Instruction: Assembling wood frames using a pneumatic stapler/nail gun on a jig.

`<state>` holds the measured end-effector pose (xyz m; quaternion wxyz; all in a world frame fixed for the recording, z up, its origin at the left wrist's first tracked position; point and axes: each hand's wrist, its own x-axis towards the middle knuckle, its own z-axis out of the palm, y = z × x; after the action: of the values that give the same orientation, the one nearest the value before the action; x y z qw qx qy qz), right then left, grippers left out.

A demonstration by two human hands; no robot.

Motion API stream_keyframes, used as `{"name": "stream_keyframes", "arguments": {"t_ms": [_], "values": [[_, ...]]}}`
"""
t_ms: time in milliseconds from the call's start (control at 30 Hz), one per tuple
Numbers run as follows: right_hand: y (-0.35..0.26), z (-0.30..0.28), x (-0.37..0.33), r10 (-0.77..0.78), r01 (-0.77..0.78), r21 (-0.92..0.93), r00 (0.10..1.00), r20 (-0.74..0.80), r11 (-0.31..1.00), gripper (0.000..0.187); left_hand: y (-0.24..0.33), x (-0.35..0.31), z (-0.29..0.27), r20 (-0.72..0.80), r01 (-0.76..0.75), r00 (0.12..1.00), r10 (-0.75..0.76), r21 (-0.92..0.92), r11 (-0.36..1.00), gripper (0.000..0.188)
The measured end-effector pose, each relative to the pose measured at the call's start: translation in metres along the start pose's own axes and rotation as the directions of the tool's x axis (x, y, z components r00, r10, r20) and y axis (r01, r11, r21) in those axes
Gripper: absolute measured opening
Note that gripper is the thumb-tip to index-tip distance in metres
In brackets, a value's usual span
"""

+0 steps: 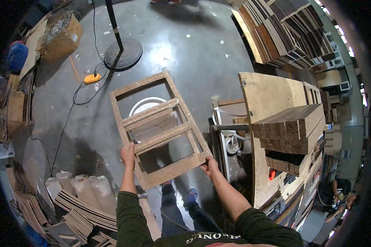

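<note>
Between my two hands is a rectangular brown particleboard frame (163, 173) with two crossbars and a short upright dividing one opening. It is held up off the floor and tilted, its far end turned a little to the left. My left hand (127, 155) grips its left rail near the close end. At the close right corner, my right hand (210, 165) is closed round the edge; its fingertips are partly hidden beneath the board. Through the frame's openings a round white-rimmed tub (150, 100) shows behind it, partly covered by the bars.
To the right stands a workbench (272, 92) bearing stacked particleboard strips (288, 123). An orange power strip (92, 78) with black cables lies near a round stand base (123, 54). Plastic jugs (101, 191) and board pieces (82, 212) sit at lower left. Another person (340, 193) is at far right.
</note>
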<state>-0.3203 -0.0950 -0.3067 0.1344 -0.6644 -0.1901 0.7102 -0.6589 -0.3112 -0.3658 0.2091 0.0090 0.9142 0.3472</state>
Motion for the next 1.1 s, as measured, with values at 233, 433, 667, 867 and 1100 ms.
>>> {"name": "stream_keyframes", "arguments": {"t_ms": [233,433,667,867,1100], "values": [[0.026,0.009,0.009,-0.178,0.069,-0.525,0.971,-0.161,0.848,0.053,-0.002,-0.017,0.000,-0.142,0.076,0.989,-0.033,0.307,0.949,0.050],[0.036,0.021,-0.024,-0.121,0.186,-0.602,0.982,0.148,0.776,0.045,0.021,-0.063,0.013,0.000,0.010,1.000,-0.011,0.249,0.968,0.052],[0.006,0.025,-0.101,-0.022,0.191,-0.400,0.921,0.389,0.896,0.037,0.020,-0.160,0.015,0.353,-0.111,0.936,-0.003,0.303,0.947,0.053],[-0.009,-0.030,-0.183,-0.046,0.237,-0.469,0.923,0.382,0.851,0.046,-0.002,-0.241,0.014,0.389,-0.135,0.921,-0.028,0.385,0.913,0.051],[0.006,-0.149,-0.292,-0.406,0.767,-0.315,0.584,0.703,0.559,0.050,-0.001,-0.293,-0.004,0.223,-0.621,0.748,0.626,-0.098,0.777,0.033]]}}
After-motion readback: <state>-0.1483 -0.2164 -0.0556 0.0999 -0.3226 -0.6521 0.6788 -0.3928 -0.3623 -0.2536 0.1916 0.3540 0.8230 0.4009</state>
